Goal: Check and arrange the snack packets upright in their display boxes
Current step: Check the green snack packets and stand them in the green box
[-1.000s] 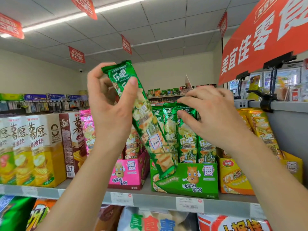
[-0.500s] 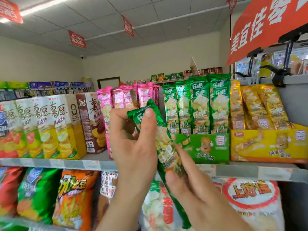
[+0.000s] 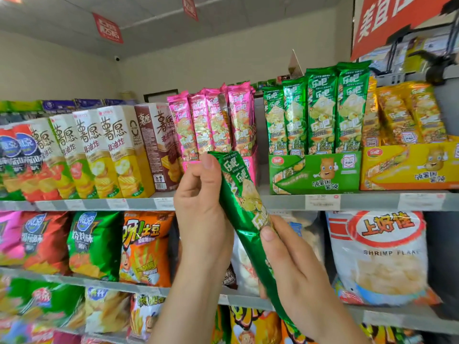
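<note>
A long green snack packet [image 3: 244,214] slants in front of the shelf, held by both hands. My left hand [image 3: 201,209] pinches its top end and my right hand [image 3: 295,276] grips its lower half. Behind, on the upper shelf, a green display box [image 3: 315,173] holds several green packets [image 3: 318,112] standing upright. A pink display box [image 3: 249,167] to its left carries upright pink packets [image 3: 213,122]. To the right, a yellow display box [image 3: 409,167] holds yellow packets [image 3: 407,115] that lean slightly.
Tall chip cartons [image 3: 104,150] stand left of the pink box. The shelf edge [image 3: 360,201] carries price tags. Large chip bags [image 3: 94,244] and a shrimp flakes bag [image 3: 382,256] fill the shelf below. A red sign [image 3: 392,18] hangs at the upper right.
The green packet came down from in front of the green box to below shelf level. My right hand left the boxed packets and took hold of the packet's lower half. The view tilted down.
</note>
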The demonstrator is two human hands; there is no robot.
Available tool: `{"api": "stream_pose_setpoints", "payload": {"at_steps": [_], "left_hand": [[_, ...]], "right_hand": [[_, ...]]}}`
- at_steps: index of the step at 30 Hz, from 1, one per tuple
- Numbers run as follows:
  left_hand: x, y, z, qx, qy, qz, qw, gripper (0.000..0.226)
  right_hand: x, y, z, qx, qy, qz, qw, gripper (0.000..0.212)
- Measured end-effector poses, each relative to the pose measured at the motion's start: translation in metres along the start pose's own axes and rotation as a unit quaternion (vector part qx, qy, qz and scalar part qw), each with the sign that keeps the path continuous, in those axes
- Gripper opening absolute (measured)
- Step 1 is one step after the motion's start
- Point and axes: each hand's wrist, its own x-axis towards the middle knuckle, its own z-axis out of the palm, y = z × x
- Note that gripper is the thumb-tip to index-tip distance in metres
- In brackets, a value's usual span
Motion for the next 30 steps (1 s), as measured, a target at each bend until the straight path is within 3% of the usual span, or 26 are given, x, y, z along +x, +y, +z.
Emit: {"api": "stream_pose_setpoints", "payload": {"at_steps": [4, 10, 13, 19, 24, 28, 30], "left_hand": [[-0.009, 0.001, -0.008, -0.039, -0.034, -0.053, 0.997, 0.024], [-0.029, -0.004, -0.019, 0.001, -0.113, -0.074, 0.991, 0.008], [-0.032, -0.001, -0.019, 0.025, -0.074, -0.053, 0.996, 0.012], [-0.016, 0.008, -0.012, 0.028, 0.034, 0.028, 0.999, 0.022], [-0.030, -0.009, -0.004, 0.050, 0.072, 0.004, 0.996, 0.030], [-0.053, -0.028, 0.001, 0.077, 0.060, -0.027, 0.995, 0.051], [-0.069, -0.038, 0.000, 0.104, 0.044, -0.051, 0.992, 0.048]], "right_hand": [[-0.011, -0.003, 0.011, 0.013, 0.022, 0.006, 1.000, 0.034], [-0.015, 0.003, 0.013, 0.084, 0.021, 0.038, 0.996, 0.054], [-0.019, 0.003, 0.012, 0.112, -0.022, 0.053, 0.992, 0.056], [-0.036, 0.009, 0.002, 0.046, -0.084, 0.017, 0.995, 0.034], [-0.047, 0.027, 0.000, 0.004, -0.029, 0.019, 0.999, 0.030], [-0.051, 0.035, -0.007, 0.035, -0.001, 0.010, 0.999, 0.024], [-0.052, 0.039, -0.010, 0.032, 0.018, -0.010, 0.999, 0.024]]}}
